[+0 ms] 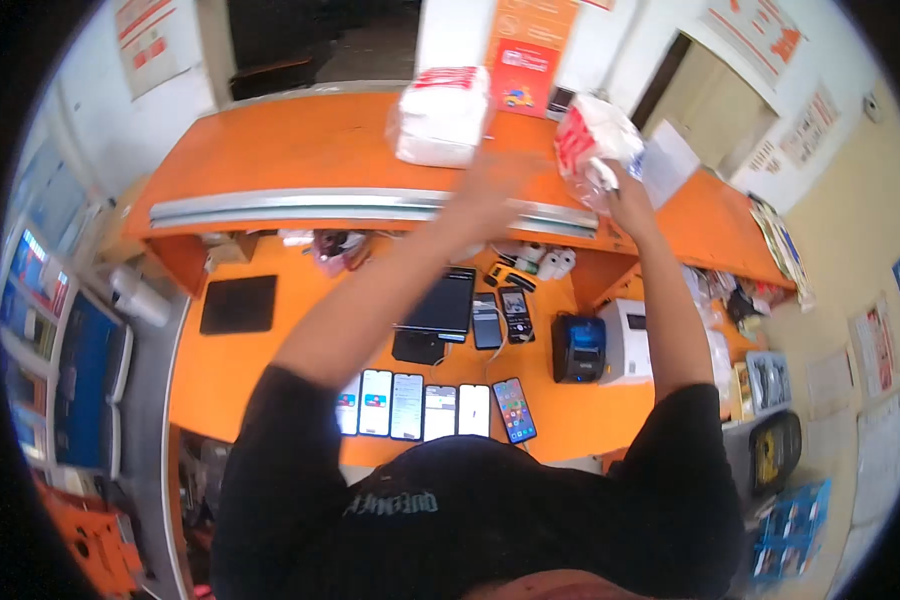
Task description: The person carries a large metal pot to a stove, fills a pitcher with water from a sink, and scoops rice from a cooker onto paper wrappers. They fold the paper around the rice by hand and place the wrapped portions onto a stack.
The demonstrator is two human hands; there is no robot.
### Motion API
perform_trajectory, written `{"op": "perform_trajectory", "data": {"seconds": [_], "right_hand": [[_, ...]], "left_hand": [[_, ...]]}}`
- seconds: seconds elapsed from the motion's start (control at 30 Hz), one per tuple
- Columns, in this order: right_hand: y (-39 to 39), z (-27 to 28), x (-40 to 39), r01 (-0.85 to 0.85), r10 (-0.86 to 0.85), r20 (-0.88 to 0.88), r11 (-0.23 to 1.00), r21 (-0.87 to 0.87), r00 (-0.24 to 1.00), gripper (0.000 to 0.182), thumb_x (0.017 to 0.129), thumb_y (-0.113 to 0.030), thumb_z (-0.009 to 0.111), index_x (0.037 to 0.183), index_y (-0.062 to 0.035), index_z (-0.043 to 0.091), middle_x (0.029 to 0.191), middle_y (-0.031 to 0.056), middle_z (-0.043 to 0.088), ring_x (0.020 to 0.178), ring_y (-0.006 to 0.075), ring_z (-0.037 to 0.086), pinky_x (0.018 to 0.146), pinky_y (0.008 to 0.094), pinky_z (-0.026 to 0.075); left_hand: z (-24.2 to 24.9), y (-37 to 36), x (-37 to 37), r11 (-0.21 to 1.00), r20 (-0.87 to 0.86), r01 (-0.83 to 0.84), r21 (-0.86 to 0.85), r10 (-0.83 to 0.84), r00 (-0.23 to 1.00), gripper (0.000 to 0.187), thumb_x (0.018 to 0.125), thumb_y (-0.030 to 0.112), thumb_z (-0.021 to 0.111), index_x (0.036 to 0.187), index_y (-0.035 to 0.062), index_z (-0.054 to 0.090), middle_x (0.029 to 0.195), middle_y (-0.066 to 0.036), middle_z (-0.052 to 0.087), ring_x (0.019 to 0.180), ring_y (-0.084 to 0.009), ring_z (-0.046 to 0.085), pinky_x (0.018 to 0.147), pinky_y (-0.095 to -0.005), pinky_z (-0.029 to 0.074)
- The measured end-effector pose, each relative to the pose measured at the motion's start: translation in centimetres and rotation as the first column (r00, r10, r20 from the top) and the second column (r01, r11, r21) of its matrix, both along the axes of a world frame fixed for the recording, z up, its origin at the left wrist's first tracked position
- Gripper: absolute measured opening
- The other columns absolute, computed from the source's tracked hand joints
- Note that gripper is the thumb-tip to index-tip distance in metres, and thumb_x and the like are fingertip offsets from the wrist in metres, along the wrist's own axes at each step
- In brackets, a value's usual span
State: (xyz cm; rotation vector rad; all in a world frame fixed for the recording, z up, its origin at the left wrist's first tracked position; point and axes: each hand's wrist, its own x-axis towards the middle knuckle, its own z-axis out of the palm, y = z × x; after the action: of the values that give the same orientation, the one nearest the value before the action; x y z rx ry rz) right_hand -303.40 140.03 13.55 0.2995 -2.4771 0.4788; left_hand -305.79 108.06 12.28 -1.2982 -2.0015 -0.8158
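Observation:
My right hand (625, 203) grips the lower end of a white-and-red plastic package (610, 132) at the right of the raised counter. My left hand (505, 190), smeared by motion, reaches over the counter's front edge between that package and a second one. This second white package (442, 118), wrapped in clear plastic with red print, rests on the raised orange counter (300, 140). The left fingers are too blurred to make out. A white sheet of paper (670, 163) stands just right of the package in my right hand.
Below, the orange desk (300, 350) carries a row of lit phones (407, 405), a tablet (442, 300), more phones (515, 315) and a flat black device (238, 305). A black printer (578, 347) and a white printer (627, 342) stand under my right arm. A metal strip (300, 208) edges the counter.

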Motion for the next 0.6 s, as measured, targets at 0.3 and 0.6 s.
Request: {"op": "perform_trajectory", "data": {"seconds": [0.3,0.6], "right_hand": [[-0.6,3.3,7.4,-0.268,-0.334,-0.593,0.659,-0.703,0.733,0.047,0.106,-0.031,0.056,0.138,0.0026,0.05,0.121,0.0139,0.065,0.11,0.0222,0.061,0.098,0.0357,0.047],[-16.4,-6.0,15.3,-0.363,0.65,-0.073,0.325,-0.873,0.756,0.065,0.106,-0.036,0.051,0.155,0.0023,0.033,0.156,0.0137,0.041,0.145,0.0261,0.033,0.121,0.0384,0.023]], "left_hand": [[1.0,12.5,-0.2,0.96,0.422,0.065,-0.273,0.058,0.905,0.067,0.095,0.041,0.061,0.149,0.0053,0.043,0.154,-0.017,0.045,0.146,-0.0342,0.037,0.119,-0.0428,0.032],[1.3,4.4,14.6,0.352,0.41,-0.236,0.906,-0.869,0.276,0.055,0.109,0.047,0.039,0.147,0.0078,0.045,0.142,-0.013,0.052,0.13,-0.0216,0.049,0.111,-0.0362,0.038]]}}
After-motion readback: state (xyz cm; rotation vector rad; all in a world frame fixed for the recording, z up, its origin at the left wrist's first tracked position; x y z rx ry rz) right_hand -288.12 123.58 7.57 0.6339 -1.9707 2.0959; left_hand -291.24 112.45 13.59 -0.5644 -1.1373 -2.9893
